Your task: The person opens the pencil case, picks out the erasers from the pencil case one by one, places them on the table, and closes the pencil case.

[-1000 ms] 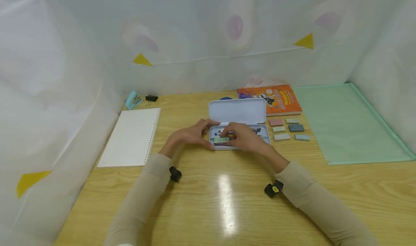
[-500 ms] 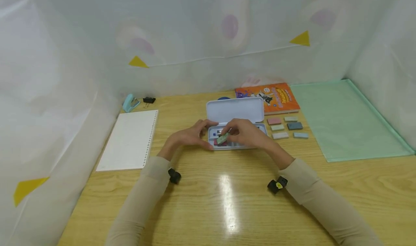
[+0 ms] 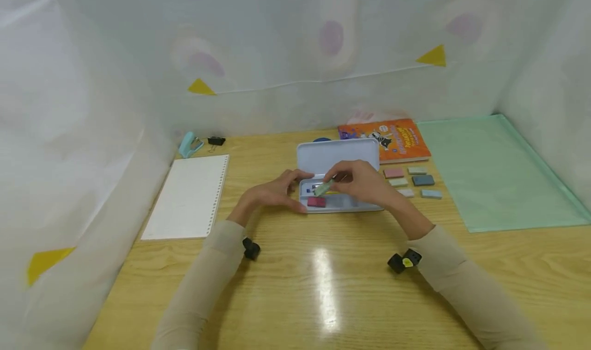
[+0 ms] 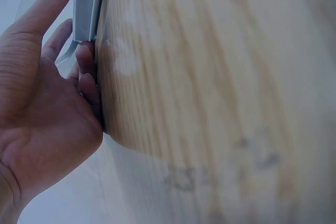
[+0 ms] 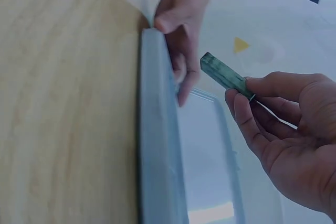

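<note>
A light-blue pencil case (image 3: 338, 154) stands on the table with its lid up. My left hand (image 3: 272, 192) holds its left end, thumb at the front corner and fingers at the back. Between thumb and fingertips, my right hand (image 3: 362, 181) pinches a green eraser (image 5: 224, 73), tilted and raised over the case. A dark red eraser (image 3: 316, 201) lies in the front left part of the tray, and pens (image 3: 310, 190) lie in the back compartment, partly covered by the right hand in the head view.
Several erasers (image 3: 422, 180) lie in rows right of the case. Behind is an orange book (image 3: 404, 142), and a green translucent mat (image 3: 508, 175) lies at the right. At the left are a white notebook (image 3: 186, 196), a blue stapler (image 3: 188, 144) and a black binder clip (image 3: 216, 140).
My right hand has lifted the green eraser up out of the tray and slightly right, uncovering the red eraser beneath it. My left hand stays at the case's left end.
</note>
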A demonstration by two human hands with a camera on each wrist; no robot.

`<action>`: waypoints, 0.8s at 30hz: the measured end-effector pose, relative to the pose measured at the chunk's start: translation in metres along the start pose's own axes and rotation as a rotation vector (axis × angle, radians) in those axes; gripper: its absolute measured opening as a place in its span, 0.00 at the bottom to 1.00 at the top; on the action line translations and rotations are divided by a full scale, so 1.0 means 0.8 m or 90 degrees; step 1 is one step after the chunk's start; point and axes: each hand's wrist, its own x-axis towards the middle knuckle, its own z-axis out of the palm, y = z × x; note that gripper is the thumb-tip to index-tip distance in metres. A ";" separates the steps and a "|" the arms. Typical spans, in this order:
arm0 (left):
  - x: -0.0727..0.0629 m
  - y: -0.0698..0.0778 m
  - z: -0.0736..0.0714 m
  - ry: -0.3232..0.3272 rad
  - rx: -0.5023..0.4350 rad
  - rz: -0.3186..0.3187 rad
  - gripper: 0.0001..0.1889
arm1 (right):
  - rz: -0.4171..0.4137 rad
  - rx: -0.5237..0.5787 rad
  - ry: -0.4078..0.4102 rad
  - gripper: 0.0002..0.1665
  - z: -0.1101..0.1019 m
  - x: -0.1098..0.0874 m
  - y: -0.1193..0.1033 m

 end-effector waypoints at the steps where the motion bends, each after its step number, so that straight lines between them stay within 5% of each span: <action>1: 0.001 0.000 0.000 -0.001 0.000 -0.001 0.48 | 0.003 0.003 0.006 0.09 -0.007 -0.003 -0.002; 10: 0.010 0.000 0.001 -0.007 0.013 -0.006 0.48 | 0.066 0.053 0.073 0.11 -0.065 -0.064 0.009; 20: 0.005 -0.005 0.002 0.004 0.005 -0.016 0.48 | 0.125 -0.051 0.094 0.12 -0.101 -0.123 0.048; 24: 0.004 -0.004 0.001 0.006 0.004 -0.016 0.47 | 0.111 -0.090 0.081 0.11 -0.107 -0.140 0.064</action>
